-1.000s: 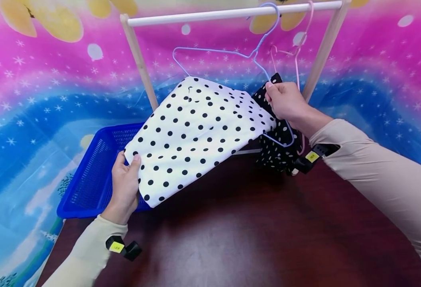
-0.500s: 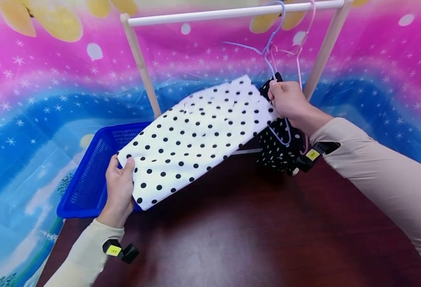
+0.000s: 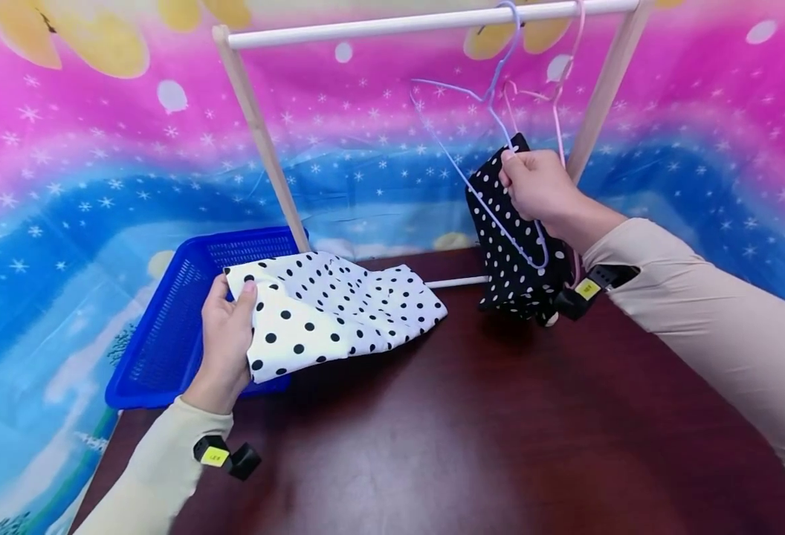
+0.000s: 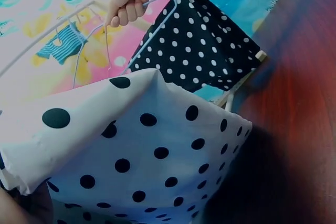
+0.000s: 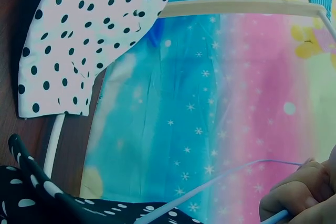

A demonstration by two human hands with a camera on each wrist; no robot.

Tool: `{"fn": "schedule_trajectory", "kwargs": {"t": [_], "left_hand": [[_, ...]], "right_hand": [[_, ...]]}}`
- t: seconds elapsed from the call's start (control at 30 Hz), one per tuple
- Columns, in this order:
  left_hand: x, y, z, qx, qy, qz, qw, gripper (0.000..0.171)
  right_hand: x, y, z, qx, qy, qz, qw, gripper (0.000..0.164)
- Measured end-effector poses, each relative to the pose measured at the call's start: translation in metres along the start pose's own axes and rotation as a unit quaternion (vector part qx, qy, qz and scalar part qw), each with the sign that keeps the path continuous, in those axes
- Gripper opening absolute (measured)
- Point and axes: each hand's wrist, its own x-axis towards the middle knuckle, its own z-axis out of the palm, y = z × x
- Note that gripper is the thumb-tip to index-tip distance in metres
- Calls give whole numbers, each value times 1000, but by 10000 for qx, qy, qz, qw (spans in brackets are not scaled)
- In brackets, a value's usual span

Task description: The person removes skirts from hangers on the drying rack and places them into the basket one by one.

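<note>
A white cloth with black dots [image 3: 339,319] extends from my left hand [image 3: 224,345], whose thumb and fingers pinch its left edge. Its free end sags toward the right, over the table. Above it, the lavender wire hanger [image 3: 449,88] is bare, its hook over the rack's rail. My right hand [image 3: 543,189] grips the side of this hanger; in the right wrist view the curled fingers [image 5: 296,192] close round the wire. Right behind that hand a black cloth with white dots [image 3: 499,275] hangs on a pink hanger [image 3: 557,126], partly hidden by hand and sleeve.
A wooden rack with a white rail [image 3: 366,28] stands at the back of the dark brown table [image 3: 433,446]. On the left is a blue plastic basket [image 3: 165,364], partly covered by the white cloth. A printed backdrop [image 3: 366,134] hangs behind everything.
The white cloth has come off the lavender hanger; its right end has dropped down and left. My left hand still pinches its edge. The right hand keeps its grip on the hanger.
</note>
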Motion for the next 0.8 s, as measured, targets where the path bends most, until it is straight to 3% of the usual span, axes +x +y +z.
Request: {"fn": "schedule_trajectory", "kwargs": {"t": [0.33, 0.6, 0.8], "left_hand": [[12, 13, 18, -137, -87, 5, 9999, 20], [9, 19, 23, -271, 102, 95, 9995, 16], [6, 20, 25, -276, 30, 110, 9996, 17]], "right_hand": [[0, -1, 0, 58, -86, 69, 9999, 46], [-1, -2, 0, 49, -122, 88, 9999, 48], [-2, -2, 1, 122, -141, 76, 9998, 49]]}}
